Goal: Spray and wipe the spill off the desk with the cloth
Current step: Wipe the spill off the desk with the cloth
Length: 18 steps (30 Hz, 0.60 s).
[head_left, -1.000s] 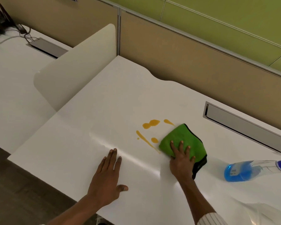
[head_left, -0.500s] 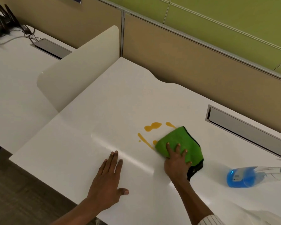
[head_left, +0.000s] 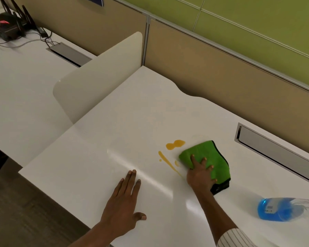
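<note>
An orange spill [head_left: 175,144] lies on the white desk [head_left: 114,139] as a blob and a thin streak running toward the front. A folded green cloth [head_left: 209,155] with a black edge sits just right of the spill, touching its right side. My right hand [head_left: 201,173] presses flat on the cloth's near half, fingers spread. My left hand [head_left: 125,196] rests flat on the bare desk near the front edge, holding nothing. A spray bottle [head_left: 278,209] with blue liquid lies on its side at the right.
A grey cable slot [head_left: 275,154] is set into the desk at the back right. A cream divider panel [head_left: 96,77] separates this desk from the left one, where a black router [head_left: 9,27] and cables stand. A tan partition wall runs along the back.
My right hand has slid the cloth over the spill's right part: the small drop at the back right is gone, leaving a faint smear. My left hand has stayed in place.
</note>
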### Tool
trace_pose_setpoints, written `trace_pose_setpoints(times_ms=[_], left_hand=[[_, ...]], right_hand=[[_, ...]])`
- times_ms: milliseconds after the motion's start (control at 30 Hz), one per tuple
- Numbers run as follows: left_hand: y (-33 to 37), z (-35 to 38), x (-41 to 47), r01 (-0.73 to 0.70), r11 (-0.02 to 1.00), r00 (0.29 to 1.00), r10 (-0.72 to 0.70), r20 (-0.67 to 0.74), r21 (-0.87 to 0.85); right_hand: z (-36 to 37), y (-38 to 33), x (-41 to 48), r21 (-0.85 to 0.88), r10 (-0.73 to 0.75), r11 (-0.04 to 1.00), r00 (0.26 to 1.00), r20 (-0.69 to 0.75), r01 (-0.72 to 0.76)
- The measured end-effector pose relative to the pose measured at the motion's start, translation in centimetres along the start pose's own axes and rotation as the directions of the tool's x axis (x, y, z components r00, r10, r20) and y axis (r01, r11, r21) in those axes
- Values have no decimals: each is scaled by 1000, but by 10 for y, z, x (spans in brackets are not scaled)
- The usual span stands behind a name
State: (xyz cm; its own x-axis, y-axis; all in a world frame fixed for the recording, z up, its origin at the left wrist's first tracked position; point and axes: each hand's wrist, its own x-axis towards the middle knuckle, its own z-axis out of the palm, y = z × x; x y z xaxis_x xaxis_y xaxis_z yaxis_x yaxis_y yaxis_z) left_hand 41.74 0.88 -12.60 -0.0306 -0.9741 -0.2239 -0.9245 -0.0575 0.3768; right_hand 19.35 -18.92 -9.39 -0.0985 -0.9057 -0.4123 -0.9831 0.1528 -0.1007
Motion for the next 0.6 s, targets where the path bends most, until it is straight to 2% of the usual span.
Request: trace_pose_setpoints(times_ms=[67,100,167,233,333,433,500,533,600], left_hand=[[-4,6,1,-14,1000,999,16,-49,24],[-6,7,2,-6,999,1000,7,-28,51],[-10,8,3,7,996,1000,-9,24,85],[-11,6,4,-2,994,998,-4,60,106],[-11,5,3,-8,992,1000,6,19,127],[-11,8,0,-16,994,999,19,-28,110],[-11,7,-1,-8,997,1000,10,-29,82],[-10,7,-1,-13,997,999,15,-35,72],[-10,7,-1,-26,998,999,29,-35,63]], right_hand=[[7,-10,-8,-88,-166,982,986,15,167],[8,-14,-6,-103,-252,962,967,37,254],[2,-18,6,-73,-386,917,919,80,392],[-7,-17,24,25,-441,898,894,78,440],[-19,-11,40,132,-351,929,936,16,346],[-22,-10,35,136,-137,981,991,-1,135],[-18,-15,22,131,-28,991,999,21,25],[-14,-18,14,116,-14,993,999,35,9],[-3,-24,-2,44,-73,997,996,50,70]])
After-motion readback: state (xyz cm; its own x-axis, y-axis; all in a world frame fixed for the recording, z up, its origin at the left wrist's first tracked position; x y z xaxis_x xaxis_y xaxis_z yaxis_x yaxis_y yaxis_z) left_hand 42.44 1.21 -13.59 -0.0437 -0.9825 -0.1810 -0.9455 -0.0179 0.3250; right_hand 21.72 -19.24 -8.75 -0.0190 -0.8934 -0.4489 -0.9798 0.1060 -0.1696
